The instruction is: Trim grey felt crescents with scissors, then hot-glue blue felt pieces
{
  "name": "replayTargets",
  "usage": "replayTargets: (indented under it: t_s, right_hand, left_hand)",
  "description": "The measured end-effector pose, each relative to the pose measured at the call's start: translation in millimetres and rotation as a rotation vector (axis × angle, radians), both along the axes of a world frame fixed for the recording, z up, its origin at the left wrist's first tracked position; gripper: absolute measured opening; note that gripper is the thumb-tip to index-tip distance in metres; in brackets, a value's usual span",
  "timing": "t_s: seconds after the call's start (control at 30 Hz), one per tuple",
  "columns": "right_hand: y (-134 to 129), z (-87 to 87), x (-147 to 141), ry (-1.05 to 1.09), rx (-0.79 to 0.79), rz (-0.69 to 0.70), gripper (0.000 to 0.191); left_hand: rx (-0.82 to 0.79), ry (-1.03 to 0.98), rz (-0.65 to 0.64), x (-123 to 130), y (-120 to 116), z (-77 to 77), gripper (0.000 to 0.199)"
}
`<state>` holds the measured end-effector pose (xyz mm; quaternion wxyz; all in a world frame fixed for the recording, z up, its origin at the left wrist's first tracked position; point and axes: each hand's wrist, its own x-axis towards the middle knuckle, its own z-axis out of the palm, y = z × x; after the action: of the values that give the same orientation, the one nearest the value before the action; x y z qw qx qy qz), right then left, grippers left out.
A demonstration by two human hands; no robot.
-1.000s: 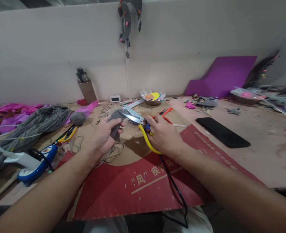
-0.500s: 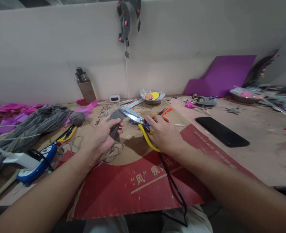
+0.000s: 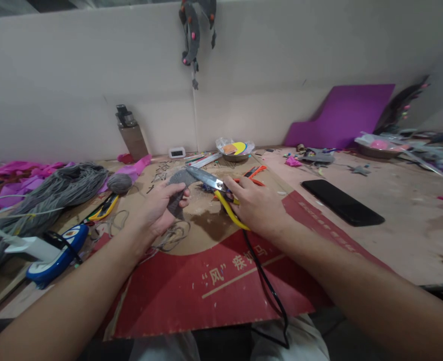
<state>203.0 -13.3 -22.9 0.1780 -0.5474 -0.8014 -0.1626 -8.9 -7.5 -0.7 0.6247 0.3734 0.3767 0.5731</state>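
Observation:
Pinched between the thumb and fingers of my left hand (image 3: 164, 205) is a grey yarn-wrapped crescent (image 3: 179, 183), its curved tip pointing away to the right. My right hand (image 3: 253, 203) grips yellow-handled scissors (image 3: 208, 178). Their blades lie close together, with the tips at the upper edge of the crescent. Whether the tips touch the yarn I cannot tell. Loose grey yarn (image 3: 174, 235) lies on the cardboard sheet (image 3: 209, 296) below my left hand. Behind my right hand is an orange-handled tool (image 3: 257, 172), partly hidden.
On the left are a grey yarn skein (image 3: 66, 193), a yarn ball (image 3: 119, 183), a yellow cutter (image 3: 106, 208) and a blue power strip (image 3: 55, 258). A black phone (image 3: 342, 202) lies on the right. At the back stands a bowl (image 3: 236, 156). A black cable (image 3: 266, 286) crosses the cardboard.
The scissor blades have closed together, and the yellow handle has drawn nearer my right palm. My left hand keeps its hold on the crescent.

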Motion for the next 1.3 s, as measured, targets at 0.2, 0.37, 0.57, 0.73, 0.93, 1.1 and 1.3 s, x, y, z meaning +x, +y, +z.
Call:
replayTargets:
  t_s: [0.2,0.37,0.57,0.73,0.93,1.1,1.3]
  right_hand:
    - [12,-5.4,7,0.408,-0.105,0.194,0.036]
    - [13,-6.7,6,0.347,-0.071,0.206,0.040]
    - [7,-9.7,-1,0.135,-0.054,0.103,0.042]
    - [4,-7.0,-4,0.043,-0.081,0.045,0.044]
    - [2,-6.5,-5,-0.018,-0.058,0.016,0.039]
    - [2,-7.8,-3,-0.058,0.024,0.021,0.039]
    - [2,-7.6,-1,-0.038,0.011,0.034,0.037]
  left_hand:
    - [-0.010,0.042,0.027,-1,2,-1.1,0.014]
    - [0.025,0.041,0.026,-1,1,1.1,0.014]
    - [0.026,0.020,0.024,-3,2,-1.0,0.014]
    - [0.051,0.020,0.023,-1,1,0.0,0.016]
    - [0.012,-0.008,0.023,-2,2,-0.5,0.015]
    - [-0.006,-0.021,0.045,-3,3,-2.2,0.013]
    - [0.007,0.019,0.047,-3,4,-0.6,0.011]
